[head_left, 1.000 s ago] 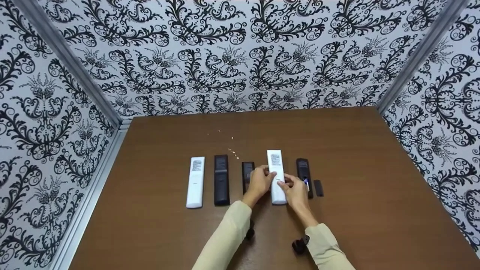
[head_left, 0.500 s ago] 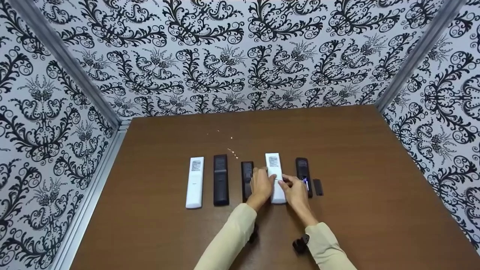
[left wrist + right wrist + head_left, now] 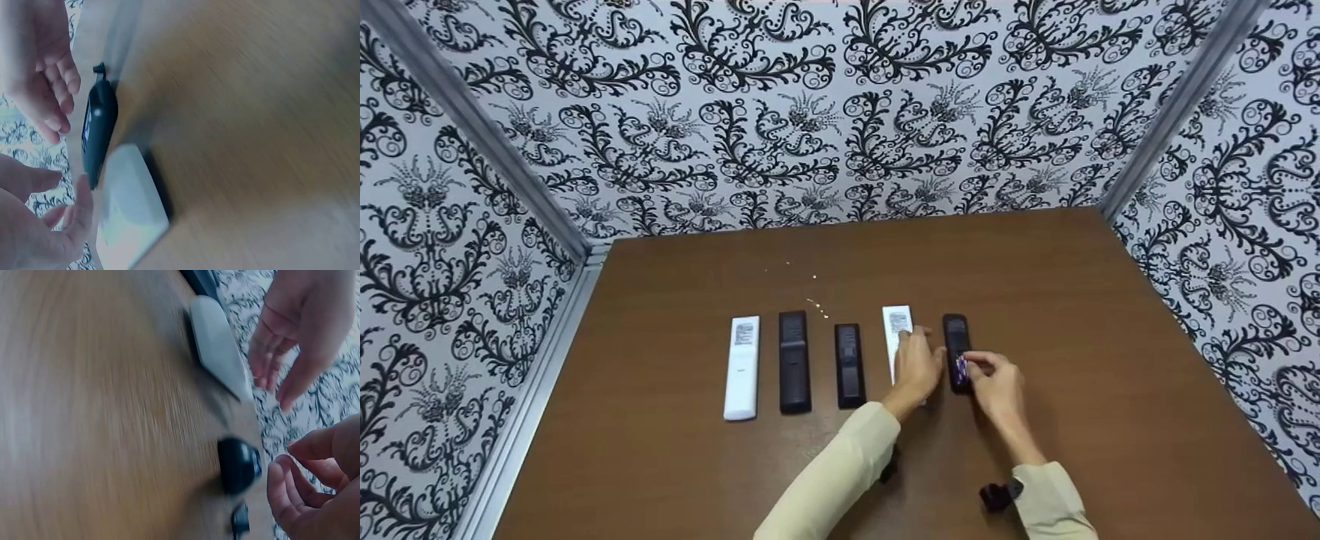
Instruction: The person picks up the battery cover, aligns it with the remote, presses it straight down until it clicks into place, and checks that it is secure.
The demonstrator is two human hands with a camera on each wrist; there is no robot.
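Observation:
My left hand (image 3: 916, 366) hovers over the right-hand white remote control (image 3: 897, 321), overlapping its lower part in the head view. The left wrist view shows that hand's fingers (image 3: 84, 208) apart and holding nothing, beside the white remote. My right hand (image 3: 999, 386) is by the small black remote control (image 3: 956, 334), whose open battery compartment shows something shiny and purple. Loosely bent, its fingers (image 3: 281, 484) hold nothing in the right wrist view. The small black battery cover (image 3: 240, 520) lies beside that remote, hidden by the right hand in the head view.
To the left, another white remote (image 3: 741, 375), a long black remote (image 3: 794, 367) and a shorter black remote (image 3: 850, 367) lie face down in a row. Small pale specks (image 3: 819, 307) dot the brown table (image 3: 660, 465). Patterned walls (image 3: 810, 150) stand at the back and sides.
Both hands have let go of the right-hand white remote and moved right. That remote now lies on the table, and the right hand has reached the small black remote.

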